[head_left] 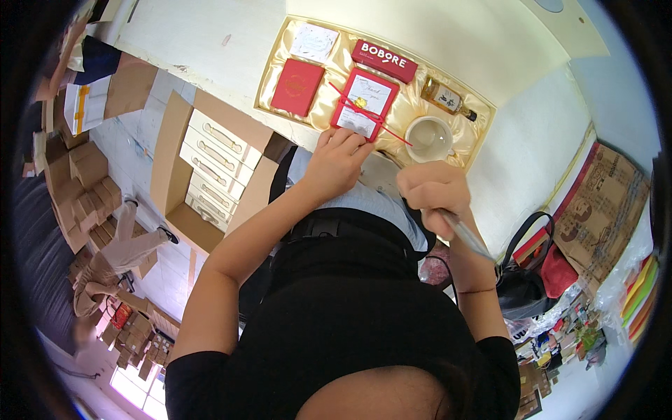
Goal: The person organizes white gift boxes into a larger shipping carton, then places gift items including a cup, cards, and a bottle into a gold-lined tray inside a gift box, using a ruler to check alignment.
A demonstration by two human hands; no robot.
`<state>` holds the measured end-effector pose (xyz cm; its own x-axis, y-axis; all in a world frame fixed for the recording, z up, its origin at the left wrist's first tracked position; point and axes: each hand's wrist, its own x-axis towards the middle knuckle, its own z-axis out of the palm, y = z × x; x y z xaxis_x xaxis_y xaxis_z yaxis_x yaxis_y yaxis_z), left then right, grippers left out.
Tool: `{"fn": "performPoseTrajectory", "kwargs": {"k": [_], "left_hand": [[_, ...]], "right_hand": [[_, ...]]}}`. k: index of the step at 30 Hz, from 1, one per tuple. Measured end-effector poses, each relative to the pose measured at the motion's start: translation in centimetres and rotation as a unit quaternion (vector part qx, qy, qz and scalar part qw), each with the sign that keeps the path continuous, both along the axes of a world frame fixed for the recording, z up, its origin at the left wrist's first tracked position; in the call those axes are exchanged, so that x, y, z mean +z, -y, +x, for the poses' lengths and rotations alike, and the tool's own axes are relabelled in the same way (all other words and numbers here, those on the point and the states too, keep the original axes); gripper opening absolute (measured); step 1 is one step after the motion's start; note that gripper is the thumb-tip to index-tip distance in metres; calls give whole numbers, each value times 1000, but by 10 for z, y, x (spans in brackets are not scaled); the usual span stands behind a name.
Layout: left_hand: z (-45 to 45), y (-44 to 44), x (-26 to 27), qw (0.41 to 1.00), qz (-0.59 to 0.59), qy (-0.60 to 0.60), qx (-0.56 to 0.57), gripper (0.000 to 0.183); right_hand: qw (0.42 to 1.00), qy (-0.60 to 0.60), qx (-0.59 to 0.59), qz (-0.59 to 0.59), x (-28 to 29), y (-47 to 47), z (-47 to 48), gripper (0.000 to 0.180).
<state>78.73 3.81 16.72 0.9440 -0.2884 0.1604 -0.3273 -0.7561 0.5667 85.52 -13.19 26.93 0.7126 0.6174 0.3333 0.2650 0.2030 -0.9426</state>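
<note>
A gift box (261, 79) lined with gold satin lies open before me. It holds a red booklet or flat box (297, 87), a white patterned box (314, 43), a dark red carton (385, 61), a small amber glass bottle (442, 96) and a cream mug (429, 138). A red box with a white card (367, 94), a red cord bow and a gold seal sits in the middle. At its lower edge are the curled fingers of my left hand (336, 160); their grip is hidden. My right hand (438, 194), below the mug, is closed round a slim grey tool (464, 233), blurred.
Left of the white table (194, 37), an open carton (176, 173) holds several white boxes with handles. Another person (115, 252) is among stacked cartons (94, 194). At right lie a black bag (525, 294) and flattened printed cardboard (604, 210).
</note>
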Motion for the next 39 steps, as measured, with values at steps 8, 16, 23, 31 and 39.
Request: {"fn": "performPoseTrajectory", "kwargs": {"k": [8,16,23,31,39], "left_hand": [[-8,-15,2,994,-57,-8,95,36],[-10,-53,-2,992,12,-54,110,43],[-12,-47,2,995,7,-39,92,42],[-3,-32,0,994,62,-72,48,33],[-11,-33,2,990,25,-83,114,33]], "right_hand": [[985,-164,-17,46,46,-3,0,65],[990,-92,4,109,43,-14,11,64],[989,-105,35,102,-3,-21,24,65],[985,83,144,-36,-10,-40,-5,42],[996,24,10,84,2,-22,7,63]]}}
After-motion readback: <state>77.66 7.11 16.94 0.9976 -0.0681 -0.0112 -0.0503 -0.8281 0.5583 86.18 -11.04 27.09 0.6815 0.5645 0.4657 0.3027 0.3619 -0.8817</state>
